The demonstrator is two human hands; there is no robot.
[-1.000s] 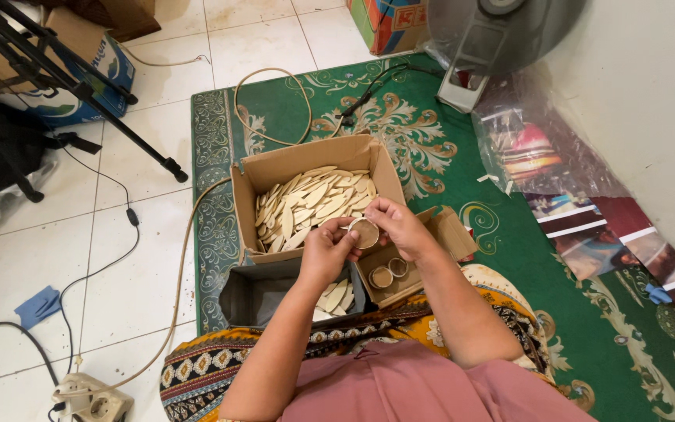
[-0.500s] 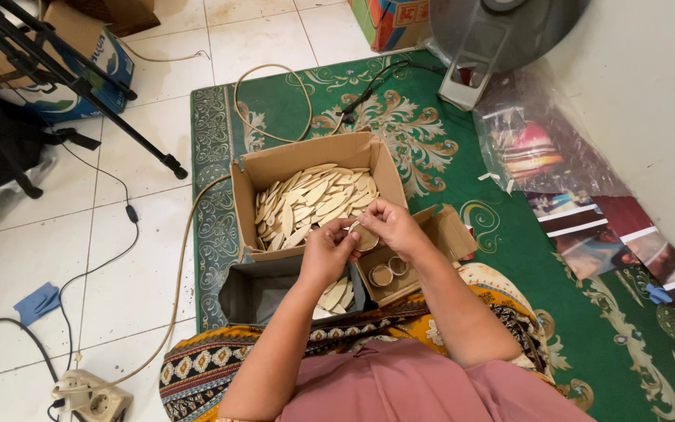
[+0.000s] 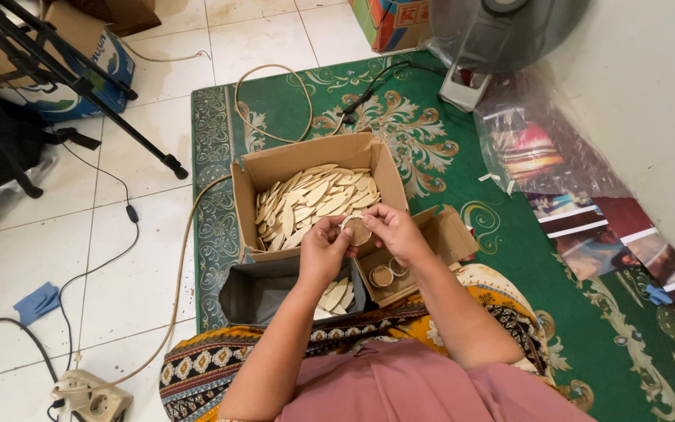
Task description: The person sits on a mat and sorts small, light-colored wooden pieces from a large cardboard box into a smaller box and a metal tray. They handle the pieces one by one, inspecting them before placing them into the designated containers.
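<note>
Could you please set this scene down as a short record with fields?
Setting: person seated on a green patterned rug
Left hand: grips round wooden disc's edge
Right hand: holds the round wooden disc
Large cardboard box: full of pale leaf-shaped wood pieces
Small cardboard box: holds a few rings
Grey bin: some leaf-shaped pieces inside

Open brown cardboard box (image 3: 316,160) on rug; colourful carton (image 3: 391,19) beyond.

White tiled floor (image 3: 119,234), green patterned rug (image 3: 462,203), pale wall (image 3: 650,94), perhaps a fan base (image 3: 470,78).
</note>
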